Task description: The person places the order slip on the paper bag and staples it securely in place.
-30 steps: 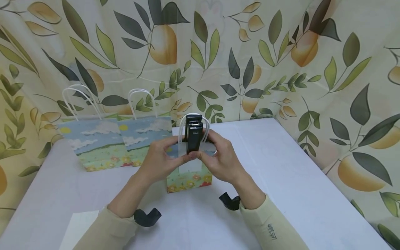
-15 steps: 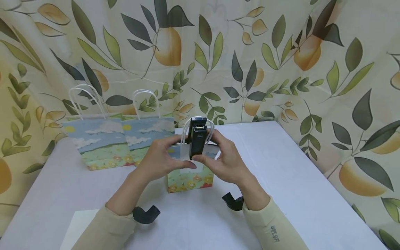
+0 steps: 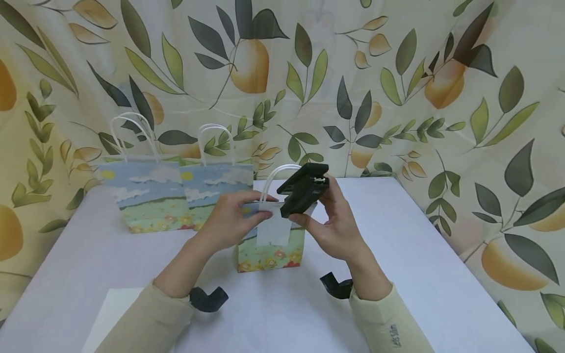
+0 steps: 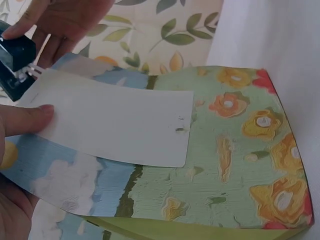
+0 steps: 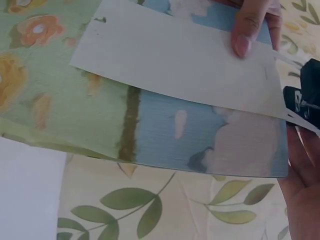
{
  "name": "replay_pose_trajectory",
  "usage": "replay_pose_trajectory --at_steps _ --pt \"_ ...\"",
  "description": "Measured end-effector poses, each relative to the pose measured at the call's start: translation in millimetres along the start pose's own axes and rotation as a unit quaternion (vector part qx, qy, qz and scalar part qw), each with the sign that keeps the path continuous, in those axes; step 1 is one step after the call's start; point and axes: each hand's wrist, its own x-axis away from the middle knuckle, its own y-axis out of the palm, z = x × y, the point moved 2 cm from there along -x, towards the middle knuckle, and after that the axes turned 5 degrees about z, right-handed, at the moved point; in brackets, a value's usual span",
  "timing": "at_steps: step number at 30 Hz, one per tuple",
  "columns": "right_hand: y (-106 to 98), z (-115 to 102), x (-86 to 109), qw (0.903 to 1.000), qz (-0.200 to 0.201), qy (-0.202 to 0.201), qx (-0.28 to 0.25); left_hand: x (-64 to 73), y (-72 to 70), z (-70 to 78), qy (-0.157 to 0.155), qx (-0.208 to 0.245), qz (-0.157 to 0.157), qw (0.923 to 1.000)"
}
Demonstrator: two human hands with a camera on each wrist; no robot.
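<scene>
A black stapler (image 3: 306,191) sits in my right hand (image 3: 340,225), gripped between thumb and fingers, its jaws apart and tilted by the bag's top edge. My left hand (image 3: 231,218) pinches the top of a small paper bag (image 3: 269,257), printed with sky and flowers, thumb on a white card (image 3: 274,230). The card lies flat against the bag's front, reaching its top edge. In the right wrist view a thin short line, perhaps a staple (image 5: 266,73), shows near the card's top end. White rope handles (image 3: 275,171) rise behind the stapler.
Two similar paper bags (image 3: 152,196) (image 3: 216,176) stand upright at the back left. A white sheet (image 3: 112,306) lies at the front left, partly under the left sleeve (image 3: 150,318). A patterned curtain (image 3: 309,98) hangs behind the white table (image 3: 397,245).
The stapler has moved right and tilted away from the card in my right hand. My left hand has left the stapler and pinches the bag's top with the card. The view has shifted slightly.
</scene>
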Motion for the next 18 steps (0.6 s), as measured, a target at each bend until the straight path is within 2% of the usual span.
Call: replay_pose_trajectory --at_steps 7,14,18 --pt "-7.2 -10.1 -3.4 0.9970 0.045 -0.050 -0.037 -3.4 -0.1 0.0 -0.002 0.034 -0.017 0.9993" --pt "-16.1 -21.6 -6.7 0.9863 0.096 -0.100 -0.089 -2.4 -0.8 -1.0 -0.034 0.041 -0.019 0.9984" --pt "-24.3 -24.5 -8.3 0.9815 0.110 -0.108 -0.114 -0.8 -1.5 -1.2 -0.048 0.043 -0.019 0.9978"
